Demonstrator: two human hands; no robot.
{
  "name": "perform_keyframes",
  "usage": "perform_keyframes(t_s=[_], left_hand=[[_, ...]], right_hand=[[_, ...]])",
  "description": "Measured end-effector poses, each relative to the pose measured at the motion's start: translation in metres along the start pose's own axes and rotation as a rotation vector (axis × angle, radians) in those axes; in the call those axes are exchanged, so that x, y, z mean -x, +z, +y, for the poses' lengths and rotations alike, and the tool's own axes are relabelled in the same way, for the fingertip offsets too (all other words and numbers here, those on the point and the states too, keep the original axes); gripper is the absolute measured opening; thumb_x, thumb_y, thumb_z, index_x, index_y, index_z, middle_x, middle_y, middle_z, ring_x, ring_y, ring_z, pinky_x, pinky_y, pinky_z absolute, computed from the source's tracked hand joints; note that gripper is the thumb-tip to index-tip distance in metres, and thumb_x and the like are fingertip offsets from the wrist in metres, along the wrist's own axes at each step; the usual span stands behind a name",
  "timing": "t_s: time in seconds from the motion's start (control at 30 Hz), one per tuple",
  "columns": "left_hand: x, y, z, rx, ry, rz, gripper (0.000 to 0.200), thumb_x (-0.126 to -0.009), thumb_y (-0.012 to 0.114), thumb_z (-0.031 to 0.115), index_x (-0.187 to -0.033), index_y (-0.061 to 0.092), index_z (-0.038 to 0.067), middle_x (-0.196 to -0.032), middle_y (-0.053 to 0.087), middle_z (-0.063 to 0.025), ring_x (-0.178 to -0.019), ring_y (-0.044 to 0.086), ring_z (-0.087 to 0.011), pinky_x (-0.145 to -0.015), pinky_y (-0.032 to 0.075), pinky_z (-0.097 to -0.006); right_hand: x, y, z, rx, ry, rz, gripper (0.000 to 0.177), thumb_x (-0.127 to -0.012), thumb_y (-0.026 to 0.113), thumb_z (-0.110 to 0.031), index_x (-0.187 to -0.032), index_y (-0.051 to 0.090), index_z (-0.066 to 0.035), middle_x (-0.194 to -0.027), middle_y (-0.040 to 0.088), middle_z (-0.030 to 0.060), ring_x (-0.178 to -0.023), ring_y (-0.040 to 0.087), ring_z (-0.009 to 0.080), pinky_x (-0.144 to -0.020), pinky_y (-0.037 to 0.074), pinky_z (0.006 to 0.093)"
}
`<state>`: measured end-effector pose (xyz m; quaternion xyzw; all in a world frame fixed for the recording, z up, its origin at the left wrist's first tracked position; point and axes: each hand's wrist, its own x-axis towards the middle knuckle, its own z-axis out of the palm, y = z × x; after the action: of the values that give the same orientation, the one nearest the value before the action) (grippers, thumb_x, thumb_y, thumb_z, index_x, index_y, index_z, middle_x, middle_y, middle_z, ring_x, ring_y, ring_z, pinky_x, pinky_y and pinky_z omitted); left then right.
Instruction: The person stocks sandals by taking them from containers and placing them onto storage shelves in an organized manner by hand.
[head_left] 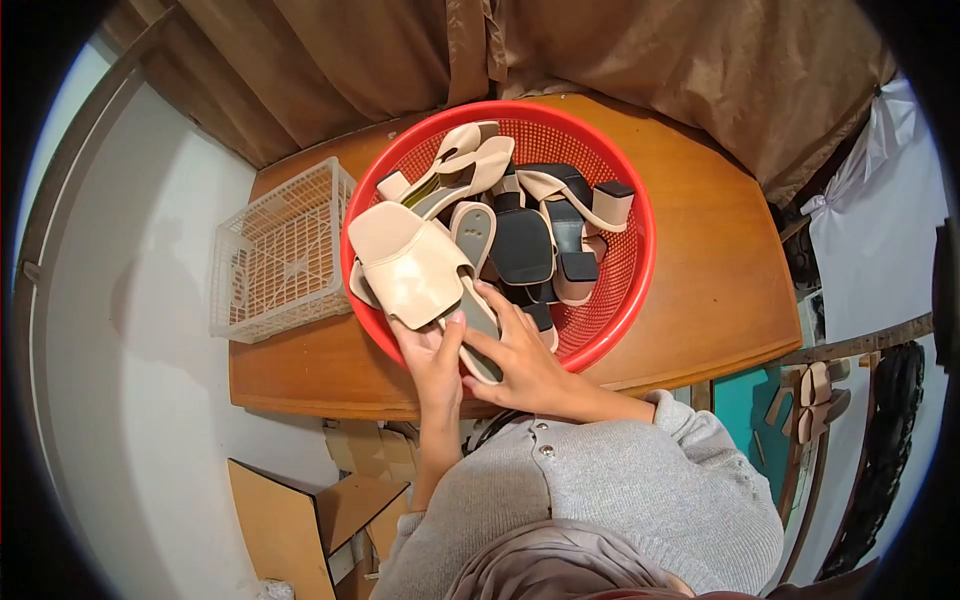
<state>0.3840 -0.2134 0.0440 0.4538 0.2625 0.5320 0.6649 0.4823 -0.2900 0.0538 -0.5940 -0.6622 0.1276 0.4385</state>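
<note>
A cream sandal (410,265) with a wide strap and grey insole is held over the near left rim of a red basket (645,225). My left hand (432,360) grips it from below, thumb on its side. My right hand (520,360) has its fingers on the sandal's heel end, close beside the left hand. Inside the basket lie several other sandals: a cream pair (465,170) at the back left, a black-soled one (522,245) in the middle, and one with a block heel (612,203) at the right.
A white plastic crate (285,250) stands left of the basket on the wooden table (715,260). Brown curtains (650,60) hang behind. Below on the right, more shoes (815,400) sit on a rack. Cardboard pieces (280,520) lie at the lower left.
</note>
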Motion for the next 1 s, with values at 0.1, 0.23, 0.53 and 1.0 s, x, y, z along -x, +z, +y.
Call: perform_keyframes(t_s=[0.1, 0.23, 0.53, 1.0], left_hand=[[-0.011, -0.01, 0.008, -0.032, -0.075, 0.009, 0.073, -0.08, 0.056, -0.01, -0.139, 0.016, 0.003, -0.134, 0.035, -0.0138, -0.121, 0.041, -0.0213, -0.101, 0.035, -0.0346], [-0.034, 0.008, 0.024, -0.238, 0.01, -0.231, 0.071, -0.082, 0.055, -0.007, -0.14, 0.015, 0.001, -0.134, 0.036, -0.0131, -0.123, 0.039, -0.0209, -0.101, 0.034, -0.034], [-0.191, 0.005, 0.025, -1.693, -0.035, -0.542, 0.065, -0.081, 0.046, 0.061, -0.106, 0.065, 0.004, -0.119, 0.053, -0.0173, -0.108, 0.051, -0.03, -0.091, 0.035, -0.0503], [-0.176, -0.008, 0.006, -1.31, 0.168, -0.496, 0.04, -0.085, 0.056, 0.036, -0.096, 0.057, -0.002, -0.083, 0.066, -0.0147, -0.074, 0.063, -0.0279, -0.076, 0.046, -0.0378]], right_hand=[[-0.002, 0.005, -0.001, -0.403, 0.029, 0.086, 0.065, -0.067, 0.071, -0.017, -0.126, 0.045, -0.007, -0.132, 0.028, 0.0234, -0.117, 0.038, 0.0388, -0.097, 0.032, 0.0449], [-0.024, 0.014, -0.004, -1.141, 0.303, 0.54, 0.062, -0.082, 0.056, -0.002, -0.136, 0.025, -0.003, -0.13, 0.036, 0.0163, -0.115, 0.044, 0.0247, -0.093, 0.039, 0.0344], [-0.011, -0.064, 0.071, -1.141, 0.592, 0.466, 0.04, -0.087, 0.059, -0.02, -0.12, 0.043, -0.005, -0.101, 0.06, 0.0057, -0.088, 0.061, 0.0137, -0.073, 0.052, 0.0307], [-0.001, -0.063, 0.08, -1.161, 0.674, 0.562, 0.035, -0.087, 0.057, -0.015, -0.119, 0.045, -0.008, -0.102, 0.061, 0.0035, -0.09, 0.061, 0.0125, -0.076, 0.051, 0.0287]])
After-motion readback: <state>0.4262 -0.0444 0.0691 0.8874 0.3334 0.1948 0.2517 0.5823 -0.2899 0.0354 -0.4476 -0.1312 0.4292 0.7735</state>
